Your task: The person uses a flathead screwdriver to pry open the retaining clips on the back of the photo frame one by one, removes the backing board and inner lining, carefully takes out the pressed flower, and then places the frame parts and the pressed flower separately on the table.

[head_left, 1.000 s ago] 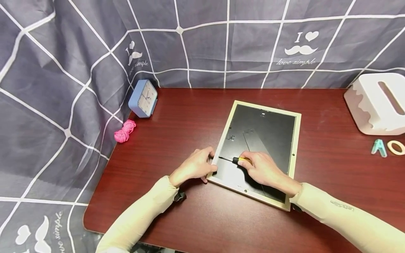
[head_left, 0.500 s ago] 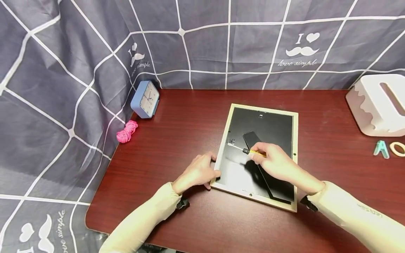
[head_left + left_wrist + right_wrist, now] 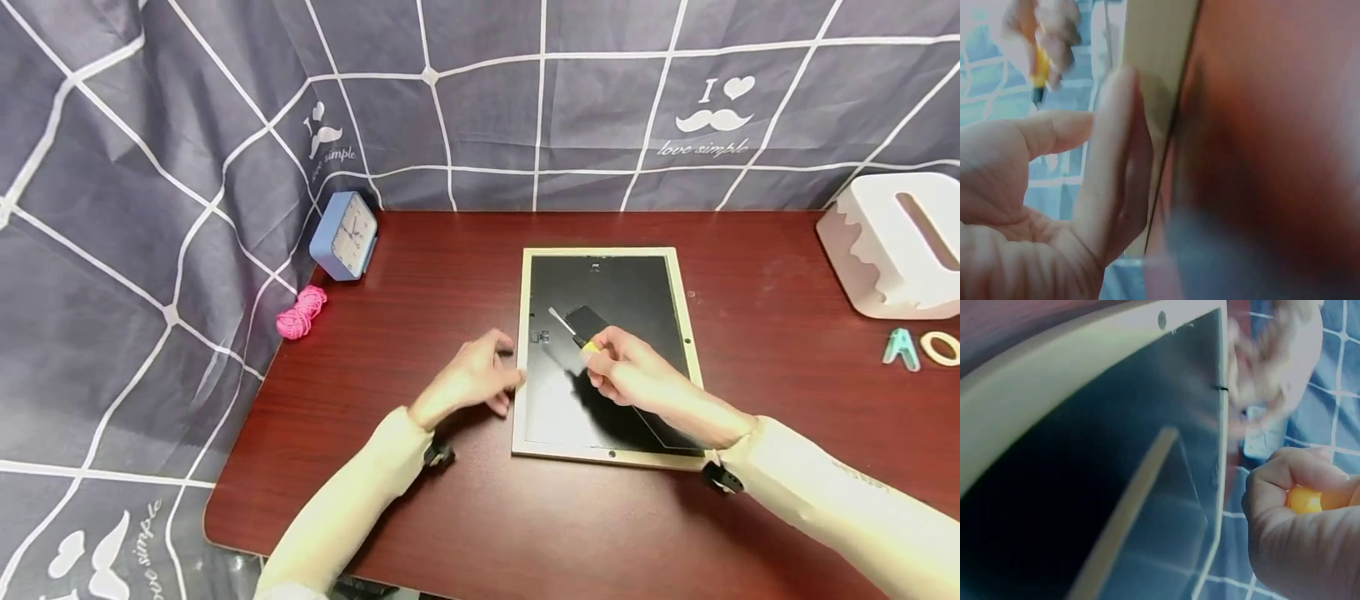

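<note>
1. On the red-brown table [image 3: 420, 292], the picture frame [image 3: 562, 456] lay flat in front of the person, its black back [image 3: 637, 287] facing up.

2. Above that back, the right hand [image 3: 632, 372] was curled around the yellow-handled screwdriver [image 3: 577, 339]. The metal tip pointed away from the person and to the left, and it seemed raised off the surface, judging by the dark shape cast below.

3. At the frame's left side, the left hand [image 3: 477, 375] was loosely spread, its fingers reaching along the outer edge and its thumb near the top of the wood. It had hold of nothing; blur hid how firmly, if at all, it pressed.

4. The stand leg [image 3: 585, 318] lay aslant on the back, partly hidden by the right hand, with a small hanger [image 3: 540, 337] to its left.

5. The step in hand looked like working round the back with the screwdriver, the left hand there to steady or turn the frame.

6. The next move probably called for a firm left hand on the edge, then a careful lowering of the tip, without scratching the back.
</note>
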Tool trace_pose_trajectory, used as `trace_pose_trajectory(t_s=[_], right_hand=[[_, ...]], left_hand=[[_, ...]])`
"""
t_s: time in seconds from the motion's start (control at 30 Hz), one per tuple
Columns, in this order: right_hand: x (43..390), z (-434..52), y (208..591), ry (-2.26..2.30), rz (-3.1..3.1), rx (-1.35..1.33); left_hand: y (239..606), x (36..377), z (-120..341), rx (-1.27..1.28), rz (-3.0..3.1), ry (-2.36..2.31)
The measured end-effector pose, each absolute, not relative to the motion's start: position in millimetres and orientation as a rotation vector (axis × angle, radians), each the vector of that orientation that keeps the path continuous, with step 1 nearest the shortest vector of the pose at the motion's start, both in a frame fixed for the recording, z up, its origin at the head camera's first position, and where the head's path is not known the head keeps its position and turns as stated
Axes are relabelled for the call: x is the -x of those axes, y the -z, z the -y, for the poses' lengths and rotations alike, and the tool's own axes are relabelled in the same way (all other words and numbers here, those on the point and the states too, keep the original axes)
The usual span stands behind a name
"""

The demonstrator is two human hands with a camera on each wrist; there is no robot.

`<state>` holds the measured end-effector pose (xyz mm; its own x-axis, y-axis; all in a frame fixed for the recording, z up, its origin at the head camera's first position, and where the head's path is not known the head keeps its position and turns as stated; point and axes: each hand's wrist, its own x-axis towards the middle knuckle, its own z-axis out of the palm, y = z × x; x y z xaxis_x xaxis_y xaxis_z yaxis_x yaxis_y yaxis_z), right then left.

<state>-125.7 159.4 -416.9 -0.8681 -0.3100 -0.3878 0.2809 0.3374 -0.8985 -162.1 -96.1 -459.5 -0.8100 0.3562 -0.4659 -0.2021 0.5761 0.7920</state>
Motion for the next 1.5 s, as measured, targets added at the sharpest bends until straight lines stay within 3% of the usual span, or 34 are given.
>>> trace_pose_trajectory(t_s=[0.2,0.7,0.83,1.0,1.2,1.5], right_hand=[[140.8,-133.6,426.5,1.502,-2.088,-0.071],[165.4,-121.4,438.7,1.358,-2.156,-0.109],[174.6,-131.0,442.4,1.204,-2.363,0.022],[199.5,-150.4,475.2,0.915,-2.663,0.177],[219.1,-165.2,509.5,0.884,-2.664,0.232],[223.9,-167.4,518.9,0.922,-2.702,0.283]], left_hand=[[472.1,195.1,89.2,-0.126,-2.234,-1.288],[469.3,204.3,84.4,-0.144,-2.176,-1.314],[470.0,204.5,85.7,-0.142,-2.139,-1.339],[470.5,204.2,87.5,-0.145,-2.125,-1.356],[469.8,204.2,87.5,-0.137,-2.123,-1.349],[470.3,205.4,86.4,-0.13,-2.114,-1.351]])
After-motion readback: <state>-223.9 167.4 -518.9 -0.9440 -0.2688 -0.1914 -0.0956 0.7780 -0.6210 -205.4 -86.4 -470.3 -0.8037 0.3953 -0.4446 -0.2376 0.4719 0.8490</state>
